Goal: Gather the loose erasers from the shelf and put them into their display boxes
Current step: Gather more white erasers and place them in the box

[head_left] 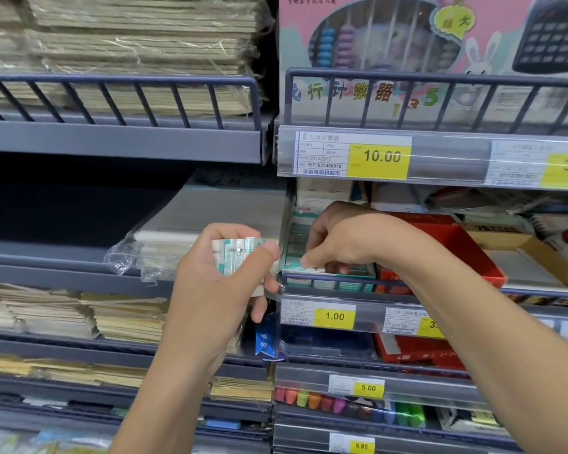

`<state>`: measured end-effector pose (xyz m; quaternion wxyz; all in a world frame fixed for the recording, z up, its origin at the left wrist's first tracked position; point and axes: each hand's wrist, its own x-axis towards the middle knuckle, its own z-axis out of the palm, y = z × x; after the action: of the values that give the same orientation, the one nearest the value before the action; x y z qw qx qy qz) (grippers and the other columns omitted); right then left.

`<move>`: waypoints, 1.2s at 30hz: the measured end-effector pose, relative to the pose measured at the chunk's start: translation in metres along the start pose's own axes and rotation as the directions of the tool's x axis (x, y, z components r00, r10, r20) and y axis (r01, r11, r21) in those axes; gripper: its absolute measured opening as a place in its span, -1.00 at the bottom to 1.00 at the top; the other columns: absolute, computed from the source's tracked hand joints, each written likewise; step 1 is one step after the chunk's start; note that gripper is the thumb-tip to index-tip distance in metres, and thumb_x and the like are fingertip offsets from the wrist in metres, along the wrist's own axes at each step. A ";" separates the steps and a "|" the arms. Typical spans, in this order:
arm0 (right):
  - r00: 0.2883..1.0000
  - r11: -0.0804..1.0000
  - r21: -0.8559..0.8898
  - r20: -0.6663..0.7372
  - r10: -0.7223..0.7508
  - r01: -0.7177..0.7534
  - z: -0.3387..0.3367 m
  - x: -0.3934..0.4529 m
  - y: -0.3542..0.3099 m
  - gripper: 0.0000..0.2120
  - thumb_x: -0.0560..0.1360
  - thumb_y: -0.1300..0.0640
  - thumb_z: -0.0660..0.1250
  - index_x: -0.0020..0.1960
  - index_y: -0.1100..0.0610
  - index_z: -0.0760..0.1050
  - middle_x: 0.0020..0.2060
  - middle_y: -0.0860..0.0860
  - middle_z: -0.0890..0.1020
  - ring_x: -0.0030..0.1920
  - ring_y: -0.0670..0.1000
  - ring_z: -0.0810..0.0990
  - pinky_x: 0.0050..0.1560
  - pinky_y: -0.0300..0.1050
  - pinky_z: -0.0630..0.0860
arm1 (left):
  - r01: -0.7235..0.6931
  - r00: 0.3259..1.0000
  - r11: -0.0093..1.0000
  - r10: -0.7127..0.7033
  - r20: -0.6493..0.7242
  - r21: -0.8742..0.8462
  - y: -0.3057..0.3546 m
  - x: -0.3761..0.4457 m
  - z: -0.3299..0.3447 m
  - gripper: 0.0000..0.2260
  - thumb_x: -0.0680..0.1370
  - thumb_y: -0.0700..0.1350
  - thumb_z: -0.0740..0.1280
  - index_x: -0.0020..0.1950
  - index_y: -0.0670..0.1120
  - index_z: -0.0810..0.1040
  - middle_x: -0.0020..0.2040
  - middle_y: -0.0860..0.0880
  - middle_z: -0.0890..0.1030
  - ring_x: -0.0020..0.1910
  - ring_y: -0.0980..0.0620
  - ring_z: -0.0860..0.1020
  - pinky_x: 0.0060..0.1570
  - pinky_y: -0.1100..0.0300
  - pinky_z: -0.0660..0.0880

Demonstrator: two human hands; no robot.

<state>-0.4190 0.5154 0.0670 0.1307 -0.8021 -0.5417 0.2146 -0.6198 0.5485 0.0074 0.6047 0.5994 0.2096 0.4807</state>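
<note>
Shelving (122, 142) of dark blue-grey metal fills the view of a stationery aisle, with bundles of wrapped paper pads (138, 50) at ten o'clock and a pink abacus toy box (391, 47) at one o'clock above a yellow 10.00 price tag (379, 157). At three o'clock a red tray (466, 253) sits tilted on the middle shelf, near the teal-and-white eraser display box (328, 276), which stands behind the wire rail just right of centre, above a 1.00 price tag (334, 316).

At centre, the person's left hand (223, 280) grips a stack of small wrapped erasers (235, 253), fingers curled round the back of them and the thumb pressed across the front. The stack sits upright in the hand, held just left of the display box and clear of the shelf.

To its right, at about two o'clock from the stack, the right hand (338, 240) reaches over the rail into the display box, thumb and forefinger pinching a single eraser (312, 264) at the box's front left corner; whether that piece is going in or coming out cannot be told.

Judging by the handful gathered, collection looks well under way and boxing has likely begun. Rows already lie in the box, though how full it is remains partly hidden by the hand. The gripped stack still has to go in, and any strays deeper on the shelf are out of sight.
</note>
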 end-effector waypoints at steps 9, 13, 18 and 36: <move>0.984 0.954 -0.257 -0.055 -0.172 0.152 0.002 0.004 0.002 -0.79 0.39 -0.14 0.51 -0.25 -0.08 0.54 -0.31 -0.18 0.60 -0.33 -0.19 0.56 -0.42 -0.28 0.36 | 0.000 0.999 1.000 0.001 0.046 -0.018 0.001 0.000 0.004 -0.88 0.50 -0.11 0.50 -0.02 -0.03 0.60 -0.24 -0.24 0.65 -0.39 -0.06 0.57 -0.54 0.18 0.44; 0.983 0.980 -0.130 -0.086 -0.164 0.153 0.000 0.000 0.005 -0.78 0.40 -0.14 0.51 -0.18 -0.04 0.57 -0.33 -0.13 0.67 -0.35 -0.14 0.66 -0.38 -0.28 0.48 | 0.000 0.998 1.000 0.002 0.063 -0.031 0.003 -0.002 0.006 -0.87 0.50 -0.09 0.50 -0.02 -0.05 0.60 -0.23 -0.22 0.66 -0.38 -0.04 0.58 -0.54 0.17 0.46; 0.910 0.889 0.246 -0.258 -0.323 0.385 0.004 -0.031 0.010 -0.89 0.49 -0.03 0.47 -0.05 -0.01 0.61 -0.32 -0.10 0.69 -0.38 -0.08 0.65 -0.36 -0.16 0.54 | 0.025 0.995 0.997 -0.017 0.103 -0.077 0.005 -0.004 0.010 -0.88 0.51 -0.03 0.49 -0.04 -0.04 0.63 -0.17 -0.16 0.68 -0.37 -0.03 0.59 -0.54 0.17 0.47; 0.755 0.589 0.499 -0.561 -0.340 0.636 0.029 -0.073 0.011 -0.78 0.42 0.18 0.56 -0.09 0.12 0.52 -0.26 -0.02 0.60 -0.28 -0.04 0.54 -0.28 -0.06 0.51 | 0.029 0.997 0.994 -0.021 0.079 -0.109 0.006 -0.006 0.022 -0.72 0.51 0.18 0.48 -0.05 -0.02 0.61 -0.16 -0.13 0.71 -0.26 -0.09 0.71 -0.57 0.17 0.50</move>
<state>-0.4477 0.4435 0.0516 0.5717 -0.5409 -0.5917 0.1746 -0.6062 0.5305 0.0153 0.6506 0.5808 0.1663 0.4601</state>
